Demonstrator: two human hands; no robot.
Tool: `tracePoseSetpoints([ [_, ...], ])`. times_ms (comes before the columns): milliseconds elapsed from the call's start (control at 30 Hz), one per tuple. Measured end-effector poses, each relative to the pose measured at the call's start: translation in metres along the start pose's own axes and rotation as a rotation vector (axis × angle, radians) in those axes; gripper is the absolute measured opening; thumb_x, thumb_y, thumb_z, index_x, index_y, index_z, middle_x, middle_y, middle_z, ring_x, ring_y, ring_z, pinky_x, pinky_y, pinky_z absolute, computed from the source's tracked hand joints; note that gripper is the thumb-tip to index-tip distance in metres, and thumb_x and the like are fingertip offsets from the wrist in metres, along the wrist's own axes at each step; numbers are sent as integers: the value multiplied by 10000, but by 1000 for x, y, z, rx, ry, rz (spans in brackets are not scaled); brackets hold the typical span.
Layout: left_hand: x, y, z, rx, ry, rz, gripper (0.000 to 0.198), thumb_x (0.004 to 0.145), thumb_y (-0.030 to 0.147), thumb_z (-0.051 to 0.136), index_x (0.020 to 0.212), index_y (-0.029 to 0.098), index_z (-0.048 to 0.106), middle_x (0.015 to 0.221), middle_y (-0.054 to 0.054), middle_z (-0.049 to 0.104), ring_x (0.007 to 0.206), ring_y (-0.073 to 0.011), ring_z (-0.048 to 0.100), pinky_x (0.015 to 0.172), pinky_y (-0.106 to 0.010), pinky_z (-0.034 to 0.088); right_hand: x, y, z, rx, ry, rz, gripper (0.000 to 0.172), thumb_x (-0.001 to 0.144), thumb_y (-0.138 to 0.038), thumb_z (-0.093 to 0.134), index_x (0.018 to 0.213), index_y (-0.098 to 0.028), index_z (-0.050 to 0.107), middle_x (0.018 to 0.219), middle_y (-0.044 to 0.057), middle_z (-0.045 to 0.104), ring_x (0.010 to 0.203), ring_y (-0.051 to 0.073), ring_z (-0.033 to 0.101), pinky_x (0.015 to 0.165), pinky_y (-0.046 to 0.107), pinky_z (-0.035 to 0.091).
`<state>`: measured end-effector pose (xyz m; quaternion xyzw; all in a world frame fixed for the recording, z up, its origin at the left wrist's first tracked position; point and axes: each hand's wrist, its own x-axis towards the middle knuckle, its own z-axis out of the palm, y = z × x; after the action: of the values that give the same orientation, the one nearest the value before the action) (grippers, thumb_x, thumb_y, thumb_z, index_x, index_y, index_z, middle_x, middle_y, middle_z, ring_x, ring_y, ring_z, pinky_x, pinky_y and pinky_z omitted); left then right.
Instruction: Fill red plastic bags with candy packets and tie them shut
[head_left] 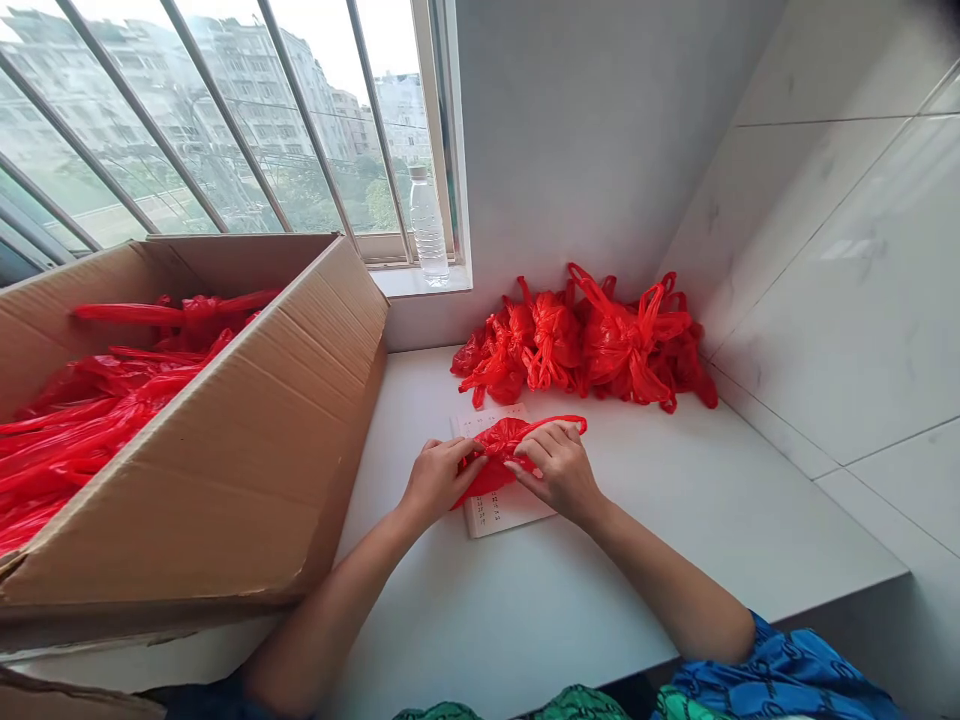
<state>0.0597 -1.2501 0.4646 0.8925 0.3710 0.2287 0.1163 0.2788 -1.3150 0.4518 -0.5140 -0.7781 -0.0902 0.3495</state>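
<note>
Bag of crumpled red plastic (504, 436): centre of my clock, over a white rectangular pad of printed paper (517, 508) on a flat white tabletop (525, 610); its long axis slants from eight o'clock to two, a thin red plastic loop handle (562, 419) trailing towards two

Left hand (441, 475): in from eight o'clock, thumb and fingers pinched narrow on the bag's left end, the bulk lying towards three from the tips

Right hand (561, 468): in from four o'clock, fingers curled, thumb and forefinger holding the bag's right part, the bulk towards nine; the undersides I cannot tell

Nearer hand: neither, both touch it

Pile of knotted red plastic bags (555, 345): towards one o'clock, beyond the hands

Carton of brown cardboard, open-topped (225, 480): towards nine, loose red plastic bags (112, 400) inside
</note>
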Motion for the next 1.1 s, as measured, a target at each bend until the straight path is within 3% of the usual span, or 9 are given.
tracePoseSetpoints([
  [267,0,2,-2,-132,-13,-3,390,1016,399,390,793,216,653,729,-4,666,689,-149,595,806,-317,407,4,-2,1,-11,-114,91,166,993,-285,510,886,-221,618,789,27,696,773,192,564,834,371,314],
  [467,-6,-25,-16,-21,149,-205,350,994,381,413,764,212,616,739,-6,662,663,-164,574,707,-304,412,5,30,-33,59,-126,262,131,931,-224,571,803,-218,598,768,-17,669,734,160,577,812,341,318],
  [533,-10,-23,-21,4,206,-251,273,989,353,429,875,214,634,838,-20,676,725,-177,602,690,-303,419,4,33,-39,106,-169,267,90,912,-229,589,823,-217,595,825,-8,674,765,167,594,808,338,331],
  [600,-13,-12,-22,8,270,-204,220,985,307,443,1089,218,615,1061,-55,672,906,-200,631,783,-322,444,4,29,-38,156,-187,237,52,899,-265,618,912,-217,601,912,13,684,828,183,615,829,342,349],
  [700,-11,12,-17,68,235,13,308,975,275,481,1274,259,552,1291,-73,603,1144,-241,570,958,-384,406,5,14,-28,166,-155,182,268,900,-398,642,1092,-217,597,1020,49,695,913,212,625,862,356,367],
  [800,-2,24,-6,189,135,165,283,952,242,533,1222,280,608,1240,-54,652,1133,-262,573,957,-410,391,5,1,-13,94,-105,171,350,922,-495,597,1130,-214,615,989,62,712,904,224,624,859,369,363],
  [867,3,23,0,210,112,168,229,950,203,521,1126,263,655,1082,-49,708,1013,-246,620,879,-391,415,6,-2,-7,80,-93,161,277,945,-469,571,1045,-222,646,887,41,719,836,212,619,860,377,351],
  [967,6,14,-1,94,151,100,180,961,247,515,988,251,693,899,-33,719,842,-209,647,785,-348,439,7,4,-8,179,-67,215,208,975,-360,530,860,-232,646,764,-4,698,732,168,600,860,366,349],
  [1100,4,-1,-17,-325,380,-183,199,945,375,558,937,221,684,854,-27,695,787,-182,648,721,-288,485,8,27,-22,319,121,463,248,937,-343,522,726,-221,565,698,-14,651,675,154,579,806,333,400],
])
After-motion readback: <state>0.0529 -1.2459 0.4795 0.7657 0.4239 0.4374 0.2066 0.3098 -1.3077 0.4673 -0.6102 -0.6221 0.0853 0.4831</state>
